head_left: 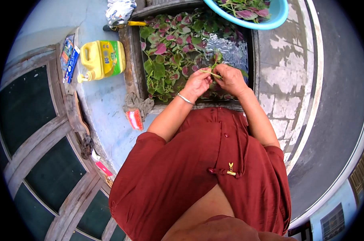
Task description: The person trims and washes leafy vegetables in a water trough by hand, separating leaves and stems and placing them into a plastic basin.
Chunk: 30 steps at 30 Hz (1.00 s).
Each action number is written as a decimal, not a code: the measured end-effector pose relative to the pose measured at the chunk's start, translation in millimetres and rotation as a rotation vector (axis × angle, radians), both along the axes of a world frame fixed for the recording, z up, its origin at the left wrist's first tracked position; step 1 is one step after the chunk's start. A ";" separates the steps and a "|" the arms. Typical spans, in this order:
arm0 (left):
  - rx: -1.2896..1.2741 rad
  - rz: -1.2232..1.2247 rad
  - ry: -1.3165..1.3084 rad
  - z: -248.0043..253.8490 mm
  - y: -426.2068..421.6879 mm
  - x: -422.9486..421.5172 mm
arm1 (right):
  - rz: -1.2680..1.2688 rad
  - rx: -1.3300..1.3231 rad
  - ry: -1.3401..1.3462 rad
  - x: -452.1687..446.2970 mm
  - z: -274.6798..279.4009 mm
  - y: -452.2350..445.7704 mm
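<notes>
Two bare hands work over a sink (pixel 253 64), seen from above. The left hand (pixel 196 84) pinches a thin green stem (pixel 206 72) between thumb and fingertips, its remaining fingers curled loosely; the right hand (pixel 231 79) closes on the stem's other end, its grip partly masked by its own back, so how each finger lies cannot be told. The stem is above the near right part of the sink, leaves showing just beyond the hands. Below, green and purple leaves (pixel 160 70) crowd the left side; water (pixel 226 46) glints at right, its depth obscured. The dark red garment (pixel 198 136) covers part of the sink's near edge. The upper frame edge cuts off a blue basin (pixel 282 14) of similar leaves and a white-and-blue bag (pixel 119 11), beside which a yellow handle (pixel 137 23) belongs to a tool that is hard to identify. On the counter (pixel 105 98) lie a yellow jug (pixel 103 60), its label illegible, a crumpled grey cloth (pixel 138 103) and a glare-washed red-and-white object (pixel 135 119).
</notes>
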State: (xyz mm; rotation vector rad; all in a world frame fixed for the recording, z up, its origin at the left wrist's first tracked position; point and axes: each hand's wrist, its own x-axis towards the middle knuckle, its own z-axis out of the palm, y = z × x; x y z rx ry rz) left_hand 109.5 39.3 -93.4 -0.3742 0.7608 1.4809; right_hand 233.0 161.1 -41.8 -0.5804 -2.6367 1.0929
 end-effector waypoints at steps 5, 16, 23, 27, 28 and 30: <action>-0.024 0.035 0.108 -0.7 7.7 6.5 | -0.185 -0.021 -0.049 -9.5 -4.5 -17.1; 0.025 -0.044 0.033 25.9 5.3 -9.7 | -0.430 -0.877 0.371 11.0 -11.2 23.2; 0.038 -0.028 0.232 23.8 6.6 -10.5 | -0.469 -0.435 0.217 8.5 -5.7 16.0; -0.021 -0.073 0.449 20.2 4.9 -9.2 | -0.390 -0.460 0.127 6.1 -3.4 15.1; -0.021 -0.074 0.448 17.6 4.0 -9.1 | -0.366 -0.465 0.103 6.5 -4.6 16.1; -0.016 -0.082 0.597 16.1 4.0 -9.5 | -0.341 -0.471 0.079 8.2 -8.9 18.2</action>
